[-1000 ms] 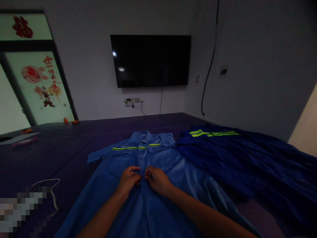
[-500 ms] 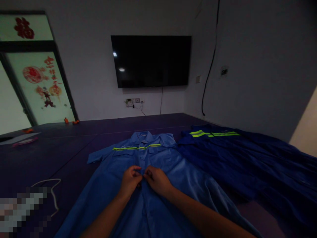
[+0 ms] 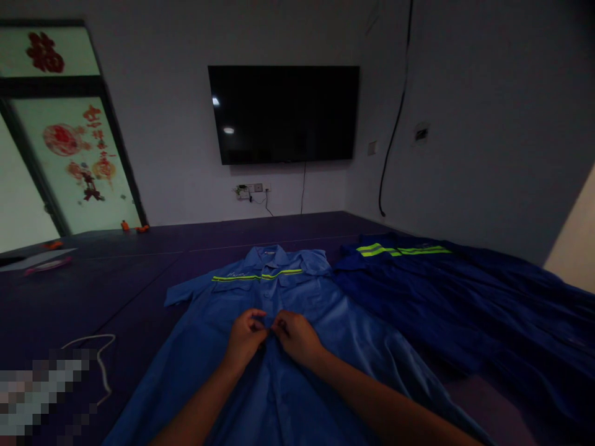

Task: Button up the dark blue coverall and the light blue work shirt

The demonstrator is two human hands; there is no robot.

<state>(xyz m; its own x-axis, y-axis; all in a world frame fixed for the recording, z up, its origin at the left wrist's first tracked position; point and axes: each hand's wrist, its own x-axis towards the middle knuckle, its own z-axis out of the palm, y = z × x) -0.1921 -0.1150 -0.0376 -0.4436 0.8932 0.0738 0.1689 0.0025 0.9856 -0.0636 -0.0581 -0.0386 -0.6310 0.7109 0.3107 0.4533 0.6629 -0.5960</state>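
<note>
A light blue work shirt [image 3: 223,316] with thin yellow-green stripes across the chest lies spread out, its collar pointing away from me. Both hands meet at its front placket, below the chest stripe. My left hand [image 3: 246,337] pinches the placket from the left, fingers curled. From the right, my right hand [image 3: 295,334] pinches the same strip of cloth, its fingertips close to those of the left. A button or buttonhole between the fingertips is too dark and small to make out.
A dark blue garment [image 3: 418,297] with bright reflective stripes lies to the right. On the left are a white cord [image 3: 103,365], a pixelated patch and a pink-edged item [image 3: 46,266]. Small orange objects [image 3: 142,228] lie by the door. A television [image 3: 286,114] hangs on the wall.
Almost nothing differs. Both hands stay at the placket with only a very slight shift of the fingers.
</note>
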